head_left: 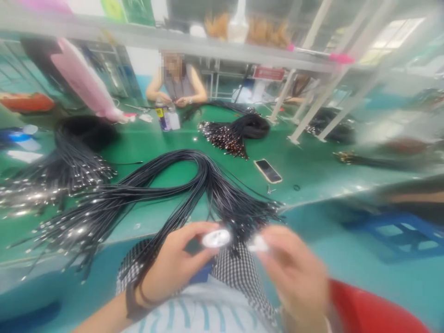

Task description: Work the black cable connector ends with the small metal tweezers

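— Is our pinch steady? Our left hand (173,261) is half closed, thumb and fingertips on a white oval piece (215,238)

— Fingertips suit it. Our right hand (294,273) is blurred beside a small white piece (258,244), so we cannot tell its grip. The black metal-tipped cords (204,173) lie bunched ahead on the green bench mat (180,143)

I've got a white oval piece (215,238) pinched in the left hand (173,263), and a second white piece (258,244), blurred, in the right hand (294,273). Long thin black cords (204,185), metal-tipped, lie looped on the green bench (149,143), ends fanned just beyond the hands.
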